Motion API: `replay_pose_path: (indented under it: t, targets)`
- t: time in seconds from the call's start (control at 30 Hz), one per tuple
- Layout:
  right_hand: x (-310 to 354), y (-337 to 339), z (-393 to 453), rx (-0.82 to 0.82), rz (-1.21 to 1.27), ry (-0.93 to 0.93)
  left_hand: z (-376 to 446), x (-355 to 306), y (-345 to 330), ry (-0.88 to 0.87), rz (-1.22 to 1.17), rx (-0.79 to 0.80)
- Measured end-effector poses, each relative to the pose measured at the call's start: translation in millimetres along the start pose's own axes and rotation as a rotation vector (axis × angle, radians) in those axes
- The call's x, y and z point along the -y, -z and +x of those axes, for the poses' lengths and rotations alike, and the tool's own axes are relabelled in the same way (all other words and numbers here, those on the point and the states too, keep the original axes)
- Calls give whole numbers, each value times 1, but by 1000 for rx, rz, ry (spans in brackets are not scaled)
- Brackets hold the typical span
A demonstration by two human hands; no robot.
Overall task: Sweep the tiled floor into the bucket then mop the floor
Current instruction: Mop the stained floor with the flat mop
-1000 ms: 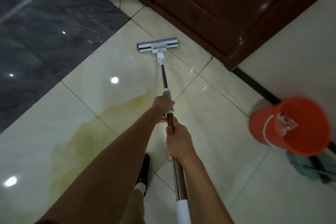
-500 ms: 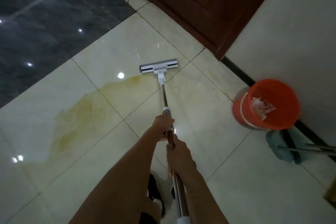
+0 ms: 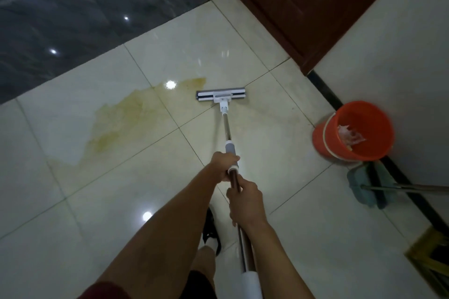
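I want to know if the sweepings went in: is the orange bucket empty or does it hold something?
Not empty: the orange bucket stands upright, with a crumpled pale wrapper lying inside.

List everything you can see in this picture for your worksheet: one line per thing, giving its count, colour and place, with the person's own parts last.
mop: one, white and grey head, metal handle, head on the pale tiles at the stain's right edge
stain: one, yellowish, on the pale tiles left of the mop head
bucket: one, orange, by the right wall, crumpled wrapper inside
second mop: one, teal head, on the floor just nearer than the bucket
door: one, dark brown, top right
dark floor: one area, grey, top left
left hand: one, gripping the handle farther down
right hand: one, gripping the handle nearer the body
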State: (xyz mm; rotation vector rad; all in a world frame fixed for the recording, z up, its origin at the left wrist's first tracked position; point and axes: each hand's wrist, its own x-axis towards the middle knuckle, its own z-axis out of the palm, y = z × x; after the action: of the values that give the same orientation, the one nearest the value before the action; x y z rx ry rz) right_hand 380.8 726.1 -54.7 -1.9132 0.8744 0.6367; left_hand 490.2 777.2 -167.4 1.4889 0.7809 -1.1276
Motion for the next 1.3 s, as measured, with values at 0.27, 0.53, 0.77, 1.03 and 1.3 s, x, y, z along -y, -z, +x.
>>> replay_pose_path:
  t: [0.27, 0.53, 0.77, 1.03, 1.3]
  targets:
    - [4, 12, -27, 77, -33, 64, -35, 18, 10, -35, -238, -48]
    - [16, 10, -40, 218, -187, 227, -54, 39, 48, -68, -423, -148]
    - [40, -30, -56, 396, -326, 318, -73, 74, 111, -89, -612, -263]
    - [77, -108, -81, 577, -462, 376, -97, 125, 205, -79, -785, -396]
    - [113, -192, -93, 666, -552, 394, -97, 161, 288, -43, -919, -489]
